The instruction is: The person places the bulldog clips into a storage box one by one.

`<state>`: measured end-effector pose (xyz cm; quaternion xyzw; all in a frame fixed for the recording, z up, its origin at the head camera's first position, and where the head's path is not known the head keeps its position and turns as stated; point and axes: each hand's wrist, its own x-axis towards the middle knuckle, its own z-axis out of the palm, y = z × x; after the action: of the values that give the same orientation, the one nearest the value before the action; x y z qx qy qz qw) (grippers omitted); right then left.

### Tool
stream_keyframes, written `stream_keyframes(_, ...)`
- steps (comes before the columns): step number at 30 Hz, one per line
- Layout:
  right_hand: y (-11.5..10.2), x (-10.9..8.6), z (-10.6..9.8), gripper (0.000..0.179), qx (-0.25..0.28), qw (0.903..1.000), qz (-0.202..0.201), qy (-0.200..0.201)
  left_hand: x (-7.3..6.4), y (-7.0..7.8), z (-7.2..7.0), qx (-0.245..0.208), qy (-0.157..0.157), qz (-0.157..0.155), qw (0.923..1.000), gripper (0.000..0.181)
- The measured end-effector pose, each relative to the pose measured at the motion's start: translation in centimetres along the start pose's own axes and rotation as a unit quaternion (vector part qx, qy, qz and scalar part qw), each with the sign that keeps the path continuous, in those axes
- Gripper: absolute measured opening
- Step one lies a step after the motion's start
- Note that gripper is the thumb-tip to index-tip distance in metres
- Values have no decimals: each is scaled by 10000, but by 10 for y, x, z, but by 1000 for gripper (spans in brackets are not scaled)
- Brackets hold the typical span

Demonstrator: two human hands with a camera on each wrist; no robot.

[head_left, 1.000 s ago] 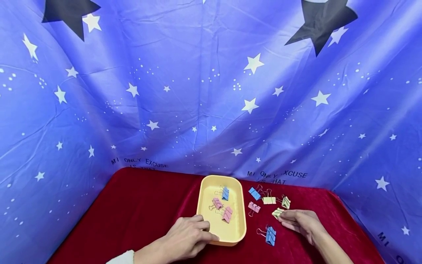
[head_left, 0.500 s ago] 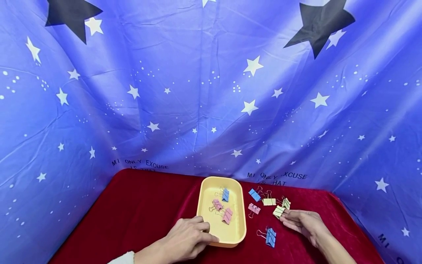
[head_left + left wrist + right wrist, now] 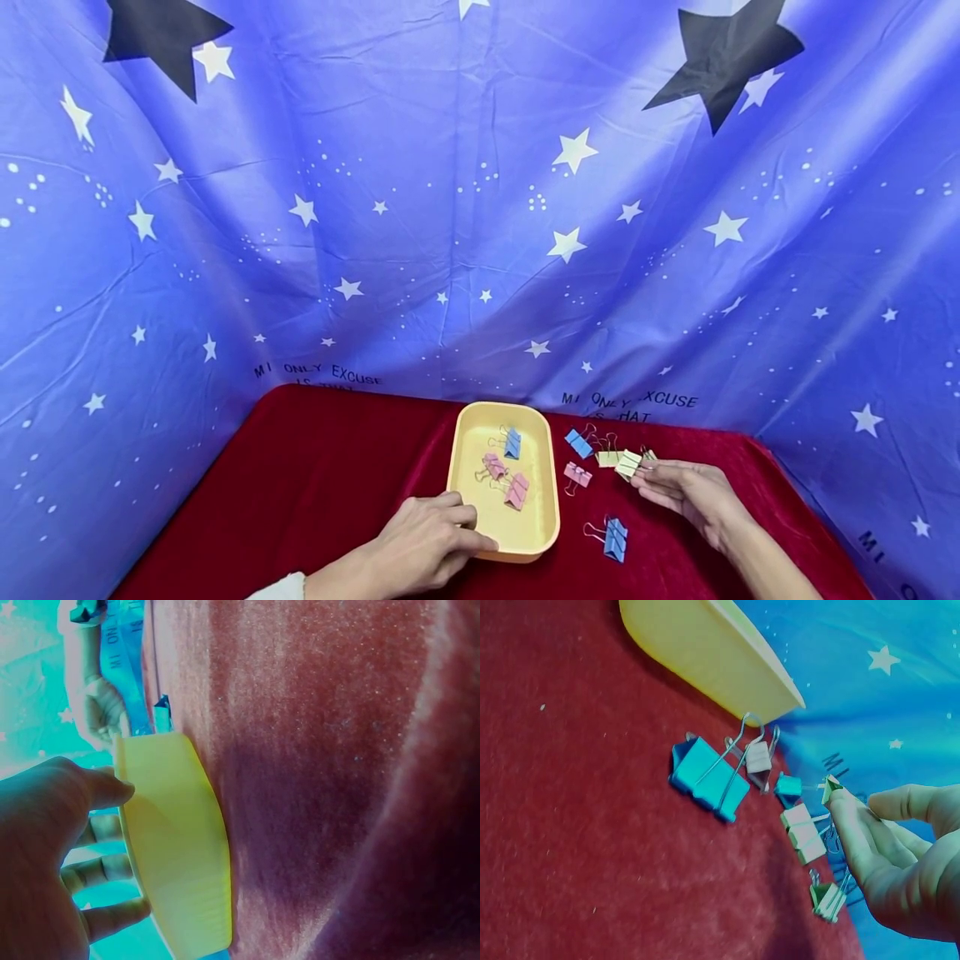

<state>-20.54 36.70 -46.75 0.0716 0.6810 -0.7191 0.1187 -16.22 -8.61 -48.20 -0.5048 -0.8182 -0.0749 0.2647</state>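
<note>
Beyond tray [image 3: 537,500], "MI ONLY EXCUSE" [image 3: 318,373]

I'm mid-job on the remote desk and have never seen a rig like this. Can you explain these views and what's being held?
No machine here, just someone working bare-handed. The head view comes from a camera worn on the head, looking forward and down; each wrist view comes from a camera worn on that wrist. The left hand holds the near-left corner of a yellow, rounded-rectangular, plastic-looking tray; the right hand pinches a pale yellow, wedge-shaped metal binder clip. In the tray lie one blue clip and two pink clips. Beside it, on dark red velvety cloth, lie two more blue clips, another pink clip and two more pale yellow clips, one mostly hidden in the head view.
</note>
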Motion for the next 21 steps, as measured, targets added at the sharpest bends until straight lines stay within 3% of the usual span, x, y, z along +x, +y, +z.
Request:
stream_keyframes(10, -21, -2, 25, 24, -19, 9987, -152, -488, -1, 0, 0, 26, 41, -10, 10000, 42)
stream_keyframes(21, -41, 1, 60, 26, -89, 9973, -298, -667, -1, 0, 0, 55, 89, 0, 9999, 42)
